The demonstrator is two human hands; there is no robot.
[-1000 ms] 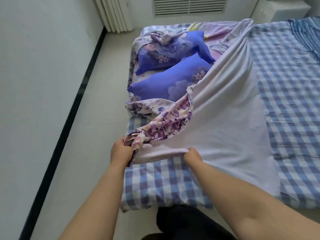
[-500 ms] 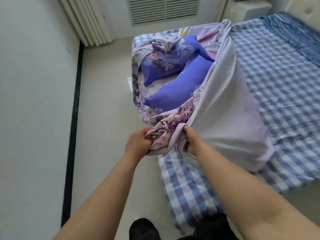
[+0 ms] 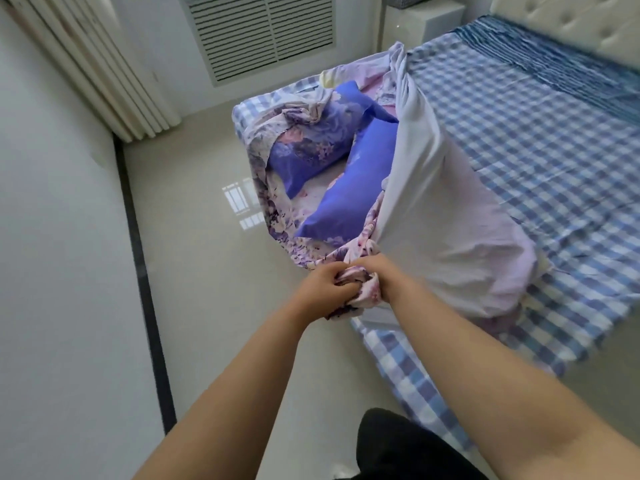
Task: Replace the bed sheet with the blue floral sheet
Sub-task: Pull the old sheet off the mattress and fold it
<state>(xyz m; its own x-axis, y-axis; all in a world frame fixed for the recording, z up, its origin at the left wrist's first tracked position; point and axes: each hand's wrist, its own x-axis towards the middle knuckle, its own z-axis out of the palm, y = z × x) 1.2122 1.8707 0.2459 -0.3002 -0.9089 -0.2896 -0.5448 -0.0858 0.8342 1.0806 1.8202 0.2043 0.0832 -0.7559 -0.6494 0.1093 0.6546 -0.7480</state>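
A purple floral sheet, pale underside up, is pulled off the bed into a long fold. Its bunched end sits between my hands near the bed's left edge. My left hand grips the bunched floral cloth from the left. My right hand grips the same bunch from the right, close against the left. Two blue floral pillows lie inside the gathered sheet at the bed's far left corner. A blue and white checked sheet covers the mattress beneath.
A glossy tiled floor runs along the bed's left side, bordered by a white wall with a dark skirting strip. Curtains and a louvred vent stand at the far end. A white nightstand and padded headboard are beyond.
Both hands have drawn together, gathering the sheet's end into one bunch and pulling it left off the bed. The view has swung toward the floor.
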